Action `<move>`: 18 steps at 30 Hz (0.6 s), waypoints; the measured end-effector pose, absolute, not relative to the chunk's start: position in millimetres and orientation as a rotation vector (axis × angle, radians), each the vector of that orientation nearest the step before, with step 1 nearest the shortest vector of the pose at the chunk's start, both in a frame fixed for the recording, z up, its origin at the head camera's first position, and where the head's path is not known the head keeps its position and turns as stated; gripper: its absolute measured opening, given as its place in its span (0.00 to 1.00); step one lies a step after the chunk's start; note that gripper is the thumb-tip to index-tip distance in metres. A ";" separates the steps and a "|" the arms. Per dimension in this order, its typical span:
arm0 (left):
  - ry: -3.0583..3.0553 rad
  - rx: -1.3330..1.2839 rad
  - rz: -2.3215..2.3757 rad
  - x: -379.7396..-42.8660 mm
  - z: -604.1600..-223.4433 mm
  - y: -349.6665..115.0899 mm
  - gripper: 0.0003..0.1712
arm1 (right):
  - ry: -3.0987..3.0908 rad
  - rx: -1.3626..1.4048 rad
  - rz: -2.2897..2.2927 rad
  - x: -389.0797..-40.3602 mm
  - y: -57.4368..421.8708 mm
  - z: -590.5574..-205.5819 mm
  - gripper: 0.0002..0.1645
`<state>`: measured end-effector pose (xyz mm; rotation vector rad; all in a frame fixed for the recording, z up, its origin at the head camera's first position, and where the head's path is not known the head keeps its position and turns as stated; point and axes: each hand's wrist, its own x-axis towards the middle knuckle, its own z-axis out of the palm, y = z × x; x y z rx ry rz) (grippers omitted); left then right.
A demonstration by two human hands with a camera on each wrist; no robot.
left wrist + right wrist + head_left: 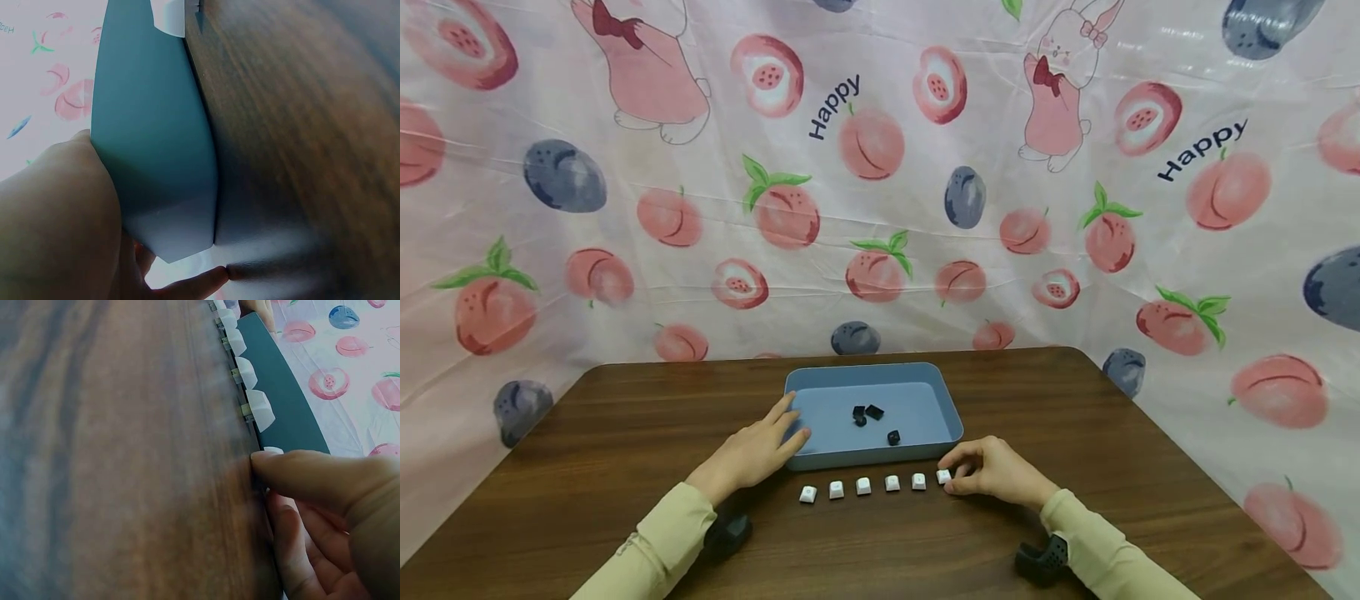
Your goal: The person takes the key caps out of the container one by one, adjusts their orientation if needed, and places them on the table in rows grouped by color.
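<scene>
At the right end of a row of several white keycaps (pixel 863 486), my right hand (pixel 996 475) pinches the last white keycap (pixel 943 477) between thumb and fingers. In the right wrist view only a sliver of that keycap (pixel 273 450) shows past the thumb. Small switch-like parts show under the other keycaps there. My left hand (pixel 751 452) rests on the left edge of a blue tray (pixel 876 456), fingers spread and fairly straight. In the left wrist view one finger (pixel 194 285) reaches down beside the tray's corner.
Several small black pieces (pixel 874 412) lie inside the tray, too small to identify. The brown wooden table (pixel 865 558) carries the tray and the row in front of it. A fruit-patterned curtain (pixel 880 192) hangs behind. Each wrist wears a dark device (pixel 1041 560).
</scene>
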<state>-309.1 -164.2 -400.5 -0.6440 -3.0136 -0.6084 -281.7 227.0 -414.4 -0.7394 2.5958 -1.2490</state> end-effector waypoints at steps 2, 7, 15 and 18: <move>-3.016 -0.645 -0.608 -309.4 -400.3 -164.1 0.37 | 2.589 -0.734 -1.244 -282.3 227.5 -413.7 0.14; -3.015 -0.648 -0.604 -309.6 -399.3 -165.1 0.38 | 2.569 -0.740 -1.252 -283.6 227.4 -412.3 0.15; -3.017 -0.655 -0.599 -311.2 -400.3 -165.6 0.38 | 2.625 -0.771 -1.282 -283.4 227.6 -408.1 0.15; -3.019 -0.653 -0.603 -311.8 -401.4 -165.3 0.38 | 2.693 -0.776 -1.346 -284.6 228.7 -405.6 0.12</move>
